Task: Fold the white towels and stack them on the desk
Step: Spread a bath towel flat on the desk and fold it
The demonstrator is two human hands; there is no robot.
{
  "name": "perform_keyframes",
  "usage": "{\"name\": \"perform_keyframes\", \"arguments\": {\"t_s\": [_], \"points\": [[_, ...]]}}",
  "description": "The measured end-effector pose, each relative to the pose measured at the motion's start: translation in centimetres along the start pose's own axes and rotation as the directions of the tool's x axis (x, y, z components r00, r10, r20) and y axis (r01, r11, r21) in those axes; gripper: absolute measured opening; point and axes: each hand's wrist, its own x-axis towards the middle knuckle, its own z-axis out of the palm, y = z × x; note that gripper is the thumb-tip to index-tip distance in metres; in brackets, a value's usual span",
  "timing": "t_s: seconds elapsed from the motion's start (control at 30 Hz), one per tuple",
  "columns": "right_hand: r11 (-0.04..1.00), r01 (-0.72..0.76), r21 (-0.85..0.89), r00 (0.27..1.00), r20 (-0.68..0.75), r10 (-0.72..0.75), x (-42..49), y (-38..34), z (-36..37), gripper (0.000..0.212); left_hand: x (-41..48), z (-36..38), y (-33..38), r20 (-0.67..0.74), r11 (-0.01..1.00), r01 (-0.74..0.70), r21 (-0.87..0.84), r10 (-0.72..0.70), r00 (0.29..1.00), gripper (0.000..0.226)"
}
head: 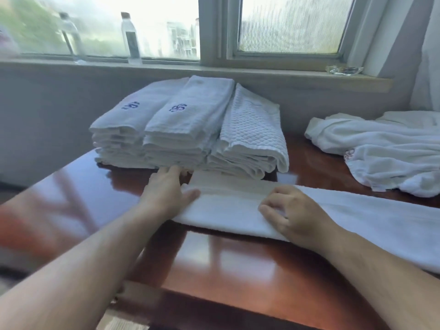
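A long white towel (pixel 357 217) lies folded lengthwise across the glossy brown desk (pixel 238 265), running from the middle to the right edge. My left hand (pixel 166 189) lies at the towel's left end, fingers stretched toward the stacks and thumb pressing on the cloth. My right hand (pixel 292 215) rests on top of the towel a little to the right, fingers curled and pinching its fabric. Behind the hands stand three stacks of folded white towels (pixel 190 129); two carry blue embroidery, the right one has a waffle pattern.
A loose heap of unfolded white towels (pixel 381 148) lies at the back right of the desk. Two water bottles (pixel 129 36) stand on the window sill, and a glass ashtray (pixel 345 70) sits on the sill at the right. The desk's front edge is close to me.
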Motion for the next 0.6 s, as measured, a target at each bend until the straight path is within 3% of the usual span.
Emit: {"name": "perform_keyframes", "arguments": {"t_s": [0.1,0.2,0.37,0.5,0.6], "points": [[0.996,-0.057,0.075,0.998,-0.016,0.058,-0.1,0.5,0.7,0.012,0.2,-0.4,0.7,0.11,0.988,0.134,0.082,-0.143,0.984,0.051],[0.995,-0.067,0.076,0.998,-0.007,0.067,-0.2,0.9,0.9,0.012,0.7,-0.8,2.0,0.211,0.978,0.081,0.19,-0.121,0.97,0.045],[0.996,-0.079,0.045,0.997,0.011,0.079,-0.5,0.9,1.0,0.01,1.1,-1.9,4.3,0.329,0.939,0.091,0.331,-0.206,0.922,0.064],[0.994,-0.1,0.053,0.995,0.03,0.099,-0.7,0.6,0.8,0.011,0.9,-1.2,3.6,0.348,0.972,0.116,0.203,-0.183,0.92,0.05],[0.991,-0.12,0.055,0.992,0.05,0.117,-0.9,0.2,0.6,0.011,0.2,-0.5,2.8,0.259,0.99,0.129,0.055,-0.139,0.956,0.029]]}}
